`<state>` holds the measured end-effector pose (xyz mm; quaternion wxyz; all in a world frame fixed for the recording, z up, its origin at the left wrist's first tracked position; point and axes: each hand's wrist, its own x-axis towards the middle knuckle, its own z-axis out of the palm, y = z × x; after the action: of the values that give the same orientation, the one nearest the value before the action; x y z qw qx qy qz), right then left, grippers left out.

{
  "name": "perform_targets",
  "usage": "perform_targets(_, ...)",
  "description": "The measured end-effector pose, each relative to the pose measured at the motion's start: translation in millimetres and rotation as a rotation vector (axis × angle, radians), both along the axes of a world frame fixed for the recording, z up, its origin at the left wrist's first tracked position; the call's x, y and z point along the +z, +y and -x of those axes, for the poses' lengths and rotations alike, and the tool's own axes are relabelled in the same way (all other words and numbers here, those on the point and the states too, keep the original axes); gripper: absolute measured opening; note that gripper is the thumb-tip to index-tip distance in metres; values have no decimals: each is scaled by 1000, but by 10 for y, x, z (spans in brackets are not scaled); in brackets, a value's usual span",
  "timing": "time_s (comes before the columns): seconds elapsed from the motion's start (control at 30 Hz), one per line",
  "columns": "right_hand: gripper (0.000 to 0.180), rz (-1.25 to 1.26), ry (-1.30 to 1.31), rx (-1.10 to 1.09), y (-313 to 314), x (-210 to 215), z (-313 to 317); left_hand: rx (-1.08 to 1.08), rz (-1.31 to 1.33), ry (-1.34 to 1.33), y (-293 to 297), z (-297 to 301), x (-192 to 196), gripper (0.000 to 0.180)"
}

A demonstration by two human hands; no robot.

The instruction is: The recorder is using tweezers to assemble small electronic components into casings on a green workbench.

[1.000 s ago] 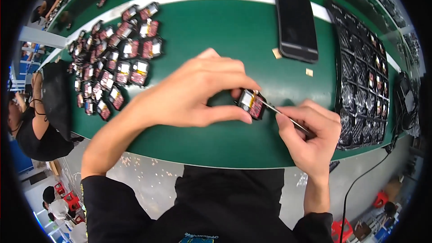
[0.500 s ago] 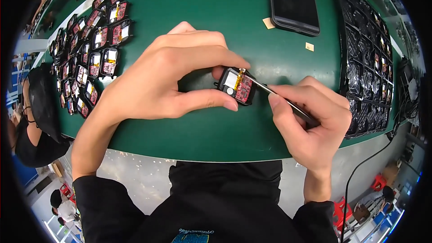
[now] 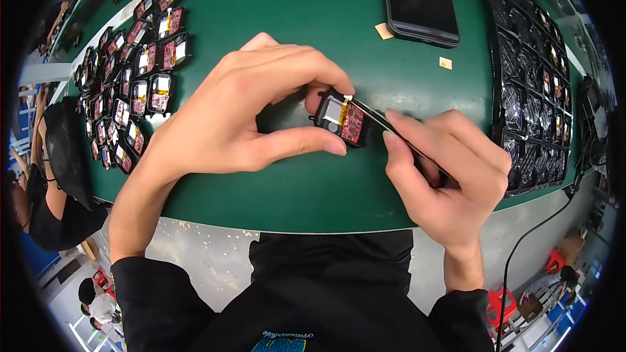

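Between the thumb and fingers of my left hand (image 3: 254, 107) sits a small black device housing (image 3: 341, 119), tilted on the table. Inside it are a red circuit board, a silvery-white battery block and a strip of yellow tape. My right hand (image 3: 456, 173) is closed around dark metal tweezers (image 3: 394, 133), their tips at the upper edge of the housing, by a small white connector near the yellow tape. Whether the tips grip the connector is too small to tell. My left index fingertip rests close to that same spot.
On the left of the green table (image 3: 293, 205) lie several similar open housings (image 3: 147, 58) in rows. A black phone-like device (image 3: 420, 3) lies at the back, near a small beige paper piece (image 3: 445, 63). Black compartment trays (image 3: 531, 85) stand at the right. Another person's arm (image 3: 55, 182) is at far left.
The tweezers' tips have shifted slightly left and up to the top edge of the housing, and their arms show more apart. My left hand keeps its hold, with the housing turned a little.
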<state>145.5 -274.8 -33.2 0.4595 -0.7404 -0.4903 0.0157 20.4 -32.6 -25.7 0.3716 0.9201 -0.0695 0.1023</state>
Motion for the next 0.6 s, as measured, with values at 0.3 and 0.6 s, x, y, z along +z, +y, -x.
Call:
perform_targets(0.3,33,-38,-84,-4,44,-43,29,1,6,41,10,-3,10,56)
perform_targets(0.6,24,43,246,56,-27,83,-38,-103,67,119,161,-14,46,63)
